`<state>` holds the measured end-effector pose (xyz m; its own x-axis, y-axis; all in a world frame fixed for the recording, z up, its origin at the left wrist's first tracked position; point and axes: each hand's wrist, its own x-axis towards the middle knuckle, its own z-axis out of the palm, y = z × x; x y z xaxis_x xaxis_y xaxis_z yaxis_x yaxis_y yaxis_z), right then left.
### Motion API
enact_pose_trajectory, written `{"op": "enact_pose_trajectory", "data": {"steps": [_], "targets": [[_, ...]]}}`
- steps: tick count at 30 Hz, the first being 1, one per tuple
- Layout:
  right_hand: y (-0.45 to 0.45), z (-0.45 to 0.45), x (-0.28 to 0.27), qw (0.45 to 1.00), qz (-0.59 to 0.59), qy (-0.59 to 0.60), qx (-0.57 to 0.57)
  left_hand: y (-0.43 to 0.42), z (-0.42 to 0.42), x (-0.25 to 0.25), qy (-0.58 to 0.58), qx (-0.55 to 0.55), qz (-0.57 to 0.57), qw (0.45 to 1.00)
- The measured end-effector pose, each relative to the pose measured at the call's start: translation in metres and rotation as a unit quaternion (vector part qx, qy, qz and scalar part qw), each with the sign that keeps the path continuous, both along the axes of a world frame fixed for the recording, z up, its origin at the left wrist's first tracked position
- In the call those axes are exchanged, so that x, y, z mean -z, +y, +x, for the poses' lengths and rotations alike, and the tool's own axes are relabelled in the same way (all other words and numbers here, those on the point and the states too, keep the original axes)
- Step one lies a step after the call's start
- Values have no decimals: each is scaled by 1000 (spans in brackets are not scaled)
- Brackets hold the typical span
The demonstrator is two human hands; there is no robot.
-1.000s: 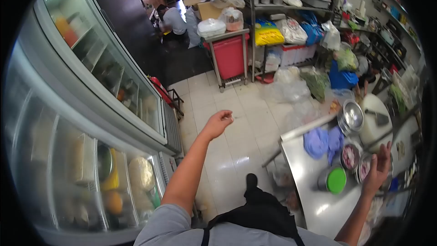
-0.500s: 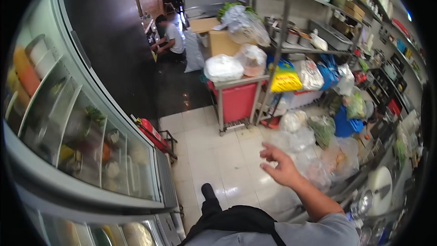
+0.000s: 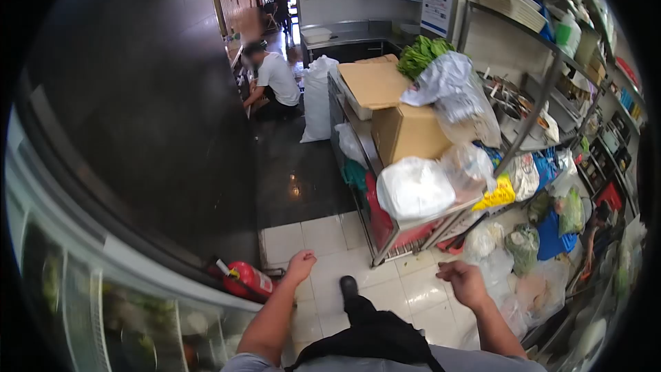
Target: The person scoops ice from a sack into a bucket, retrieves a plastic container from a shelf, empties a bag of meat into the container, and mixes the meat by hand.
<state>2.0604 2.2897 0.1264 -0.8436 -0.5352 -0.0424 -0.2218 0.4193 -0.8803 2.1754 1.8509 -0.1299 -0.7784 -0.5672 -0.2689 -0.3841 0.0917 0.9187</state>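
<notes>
My left hand (image 3: 301, 266) is out in front of my body over the tiled floor (image 3: 323, 241), its fingers curled in and nothing visible in them. The red fire extinguisher (image 3: 251, 281) stands to its left. My right hand (image 3: 464, 284) hangs in the air with loosely bent fingers apart from the thumb, and holds nothing I can see. Near it are clear plastic bags (image 3: 492, 265) on the floor. Ahead is a metal trolley (image 3: 441, 224) bearing a white plastic bag (image 3: 415, 189), a cardboard box (image 3: 410, 134) and leafy greens (image 3: 423, 57).
A glass-front fridge (image 3: 138, 310) runs along my left, beside a dark wall (image 3: 151, 110). Further ahead a person (image 3: 275, 83) crouches near a white sack (image 3: 318, 100). Metal shelving (image 3: 544, 89) with pans and bags lines the right. A blue bag (image 3: 554, 234) lies on the floor.
My view has moved forward past the fridge, and the trolley and crouching person appear closer. My left hand has come into view. My right hand's fingers are less spread.
</notes>
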Motion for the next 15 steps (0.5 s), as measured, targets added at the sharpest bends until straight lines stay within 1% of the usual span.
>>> {"op": "enact_pose_trajectory", "data": {"steps": [1,2,3,4,5,6,7,8,9,10,11,12,14,15], "targets": [[-22,-26,-18,991,-102,-59,57,-19,-24,-13,24,-1,-12,1000],[-44,-54,-38,982,-168,-53,70,-35,-40,-21,44,-3,-21,999],[-63,-80,-57,968,-230,-49,81,-48,-45,-19,39,-7,-12,999],[-83,-110,-83,969,-233,-3,85,-64,-52,-20,-59,32,-59,996],[-103,-136,-106,968,-234,37,86,-82,-45,-14,-163,69,-104,979],[-126,-165,-124,964,-241,69,92,-112,-34,26,-227,152,-139,952],[-149,-192,-141,959,-247,101,96,-131,-13,71,-286,234,-172,913],[-179,-220,-156,946,-286,122,87,-137,10,82,-285,227,-163,917],[-207,-244,-170,942,-292,156,50,-138,32,87,-299,80,-50,950],[-232,-264,-184,949,-275,153,14,-140,59,103,-303,-68,67,948],[-258,-284,-198,955,-256,150,-21,-145,74,109,-332,-142,135,923],[-289,-299,-212,957,-239,158,-47,-153,81,107,-368,-171,176,897],[-356,-325,-229,957,-212,177,-91,-175,77,107,-409,-188,230,863],[-390,-336,-239,965,-165,186,-88,-191,68,112,-422,-184,244,854]]}}
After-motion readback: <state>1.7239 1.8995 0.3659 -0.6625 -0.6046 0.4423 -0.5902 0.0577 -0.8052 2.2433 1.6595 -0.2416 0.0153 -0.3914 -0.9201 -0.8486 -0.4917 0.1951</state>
